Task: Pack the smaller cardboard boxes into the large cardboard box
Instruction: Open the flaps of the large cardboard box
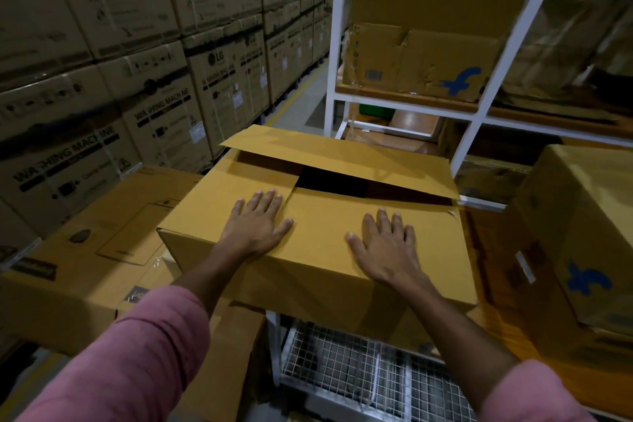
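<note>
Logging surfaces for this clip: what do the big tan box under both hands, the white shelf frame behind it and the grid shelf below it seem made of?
Big tan box: plain matte cardboard, with creased flaps and a dull look. White shelf frame: probably painted metal tube, with straight square bars and an even coat. Grid shelf: bare grey wire mesh, likely steel, faintly shiny. Left hand and right hand press flat on the box.

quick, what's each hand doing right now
Left hand: open, fingers straight, palm pressing flat on a top flap of the large cardboard box.
Right hand: open, fingers spread, pressing flat on the near flap of the same box; holding nothing.
</note>
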`<state>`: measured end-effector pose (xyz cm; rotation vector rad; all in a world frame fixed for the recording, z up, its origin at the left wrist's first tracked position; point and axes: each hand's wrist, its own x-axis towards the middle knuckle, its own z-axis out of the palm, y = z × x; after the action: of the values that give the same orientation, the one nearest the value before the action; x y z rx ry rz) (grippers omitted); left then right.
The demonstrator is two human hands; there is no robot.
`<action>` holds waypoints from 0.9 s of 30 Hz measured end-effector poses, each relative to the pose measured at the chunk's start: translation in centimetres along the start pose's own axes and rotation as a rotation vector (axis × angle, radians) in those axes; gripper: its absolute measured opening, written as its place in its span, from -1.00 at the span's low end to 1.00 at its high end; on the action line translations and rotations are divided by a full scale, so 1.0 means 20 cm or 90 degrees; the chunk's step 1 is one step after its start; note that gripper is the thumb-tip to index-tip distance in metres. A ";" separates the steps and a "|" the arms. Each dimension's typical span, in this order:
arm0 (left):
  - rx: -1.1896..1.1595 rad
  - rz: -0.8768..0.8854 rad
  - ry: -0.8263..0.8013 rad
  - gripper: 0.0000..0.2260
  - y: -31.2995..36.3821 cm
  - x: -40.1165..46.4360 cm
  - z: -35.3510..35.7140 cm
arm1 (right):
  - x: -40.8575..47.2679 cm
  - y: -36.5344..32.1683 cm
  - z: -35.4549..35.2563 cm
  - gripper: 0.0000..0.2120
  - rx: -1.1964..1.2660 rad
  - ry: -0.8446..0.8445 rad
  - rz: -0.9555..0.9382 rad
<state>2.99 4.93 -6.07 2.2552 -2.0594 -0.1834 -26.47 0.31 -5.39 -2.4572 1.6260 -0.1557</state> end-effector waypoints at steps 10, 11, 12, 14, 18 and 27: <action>-0.001 -0.027 0.010 -0.33 0.02 0.01 0.00 | -0.01 0.10 0.00 -0.18 0.011 0.001 -0.070; -0.003 -0.033 0.008 -0.33 0.03 0.02 0.00 | 0.00 0.12 0.00 -0.17 0.008 0.000 -0.076; -0.005 -0.041 0.006 -0.34 0.04 0.02 -0.01 | 0.00 0.13 -0.01 -0.17 0.006 -0.004 -0.081; -0.016 -0.062 0.010 -0.34 0.08 0.04 -0.01 | 0.03 0.15 -0.03 -0.21 0.004 -0.011 -0.092; -0.040 -0.081 0.036 -0.35 0.14 0.12 -0.02 | 0.15 0.16 -0.05 -0.31 0.004 -0.020 -0.101; -0.082 -0.013 0.095 -0.36 0.17 0.53 -0.10 | 0.54 -0.01 -0.06 -0.38 0.047 0.047 -0.029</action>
<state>0.77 -5.96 -3.95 2.1447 -1.8947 -0.1400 -22.25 -9.64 -4.38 -2.4621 1.5640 -0.3115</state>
